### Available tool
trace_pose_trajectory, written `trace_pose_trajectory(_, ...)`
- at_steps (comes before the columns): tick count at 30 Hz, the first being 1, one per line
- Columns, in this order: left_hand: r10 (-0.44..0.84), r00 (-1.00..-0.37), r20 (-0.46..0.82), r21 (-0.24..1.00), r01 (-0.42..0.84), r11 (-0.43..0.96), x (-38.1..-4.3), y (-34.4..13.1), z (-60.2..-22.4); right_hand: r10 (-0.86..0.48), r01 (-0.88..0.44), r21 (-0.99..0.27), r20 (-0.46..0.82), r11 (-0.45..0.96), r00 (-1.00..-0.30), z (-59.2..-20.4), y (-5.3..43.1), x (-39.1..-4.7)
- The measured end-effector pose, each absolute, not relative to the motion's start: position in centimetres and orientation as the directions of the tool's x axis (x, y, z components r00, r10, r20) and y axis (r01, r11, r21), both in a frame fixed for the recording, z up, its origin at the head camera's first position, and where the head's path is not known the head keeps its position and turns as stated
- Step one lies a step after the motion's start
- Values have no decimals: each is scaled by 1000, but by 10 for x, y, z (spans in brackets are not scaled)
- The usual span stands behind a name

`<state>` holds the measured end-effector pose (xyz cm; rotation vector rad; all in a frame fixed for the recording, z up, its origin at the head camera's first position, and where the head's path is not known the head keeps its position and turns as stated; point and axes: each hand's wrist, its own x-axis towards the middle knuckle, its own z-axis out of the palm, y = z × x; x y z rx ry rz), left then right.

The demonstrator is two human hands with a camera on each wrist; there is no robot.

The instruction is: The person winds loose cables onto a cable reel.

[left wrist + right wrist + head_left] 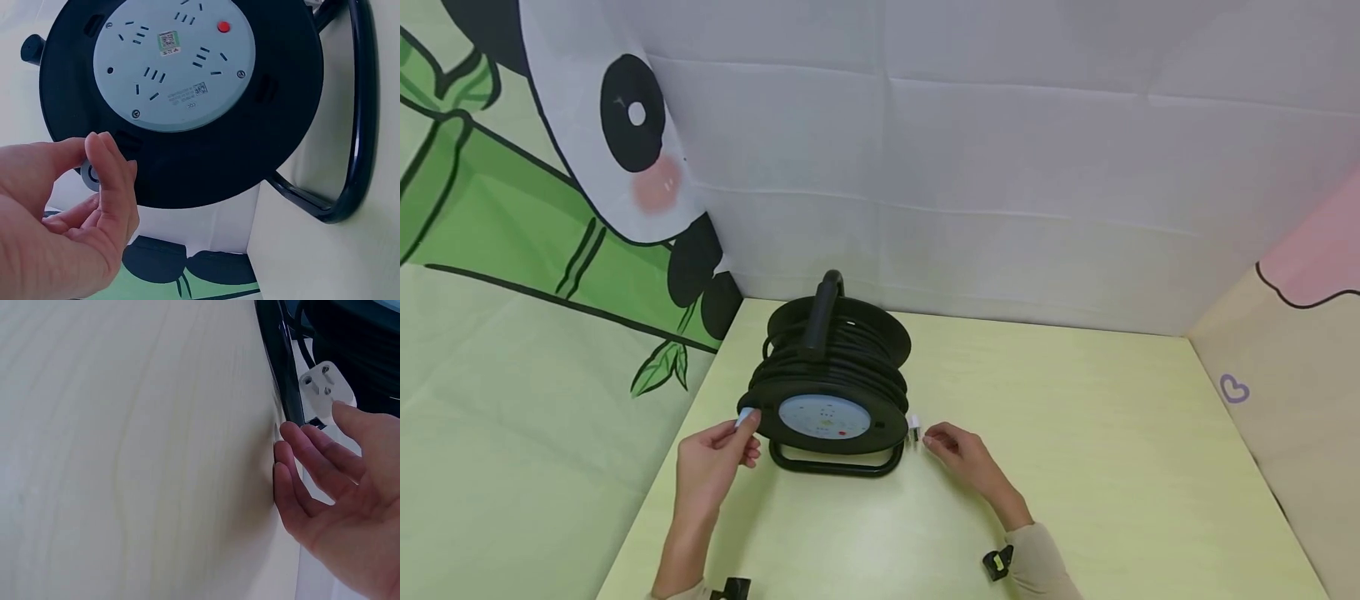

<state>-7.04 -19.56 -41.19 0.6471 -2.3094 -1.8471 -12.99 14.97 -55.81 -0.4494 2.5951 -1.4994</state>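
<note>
A black cable reel stands on a tubular foot frame, wound with black cable. Its front disc carries a round pale-blue socket panel with a red button. At the disc's left rim my left hand pinches a small pale grey, round-ended knob between thumb and fingers, which partly cover it. Just right of the reel is a white three-pin plug. Beside it my right hand has loosely bent fingers that hold nothing. In the right wrist view the thumb tip overlaps the plug; contact is unclear.
The reel stands on a pale wooden table. A carrying handle rises above the reel, and its foot frame sticks out in front. Behind hangs a pale backdrop, with a printed panda panel at the left.
</note>
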Motion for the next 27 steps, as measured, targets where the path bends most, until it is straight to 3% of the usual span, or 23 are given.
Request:
trace_pose_trajectory(11, -404, -911, -75, 959, -177, 221, -63, -176, -406, -299, -215, -854, 73, 474, -951, -561, 160, -122)
trace_pose_trajectory(21, -356, -929, 104, 884, -77, 460, -50, -150, -429, -133, -197, -862, 152, 468, -979, -550, 185, -104)
trace_pose_trajectory(27, -294, -943, 157, 865, -12, 501, -46, -129, -445, -116, -269, -841, 243, 470, -963, -546, 199, -91)
